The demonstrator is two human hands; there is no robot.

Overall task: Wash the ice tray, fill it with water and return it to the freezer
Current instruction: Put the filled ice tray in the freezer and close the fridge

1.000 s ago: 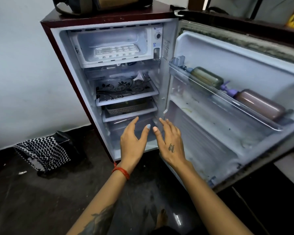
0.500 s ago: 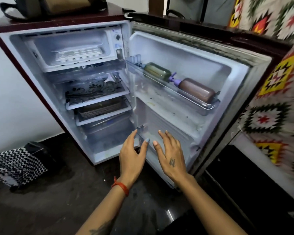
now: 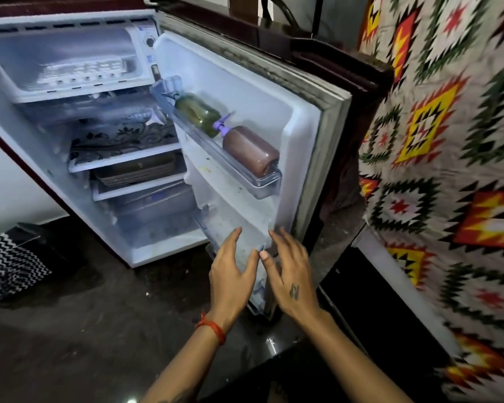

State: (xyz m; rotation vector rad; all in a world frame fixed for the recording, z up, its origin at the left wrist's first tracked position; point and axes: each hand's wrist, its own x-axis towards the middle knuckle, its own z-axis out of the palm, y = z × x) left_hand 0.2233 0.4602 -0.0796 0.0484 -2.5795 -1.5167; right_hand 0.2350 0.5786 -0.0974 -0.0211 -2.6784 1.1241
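Observation:
A white ice tray (image 3: pixel 83 71) lies inside the freezer compartment (image 3: pixel 26 53) at the top of a small open fridge. Both hands hang low in front of the fridge door's bottom. My left hand (image 3: pixel 230 274) has relaxed, spread fingers and holds nothing. My right hand (image 3: pixel 291 277), also empty with straight fingers, is right beside it, thumbs nearly touching. Both are far below and to the right of the tray.
The open door (image 3: pixel 274 112) carries a shelf with a green bottle (image 3: pixel 197 113) and a brown bottle (image 3: pixel 249 151) lying on their sides. A patterned blanket (image 3: pixel 448 141) hangs at the right. A zigzag bag (image 3: pixel 9 266) lies on the dark floor at left.
The view has swung to the right, so the fridge sits further left and the blanket fills the right. Both hands stay open, side by side, now in front of the door's lower edge.

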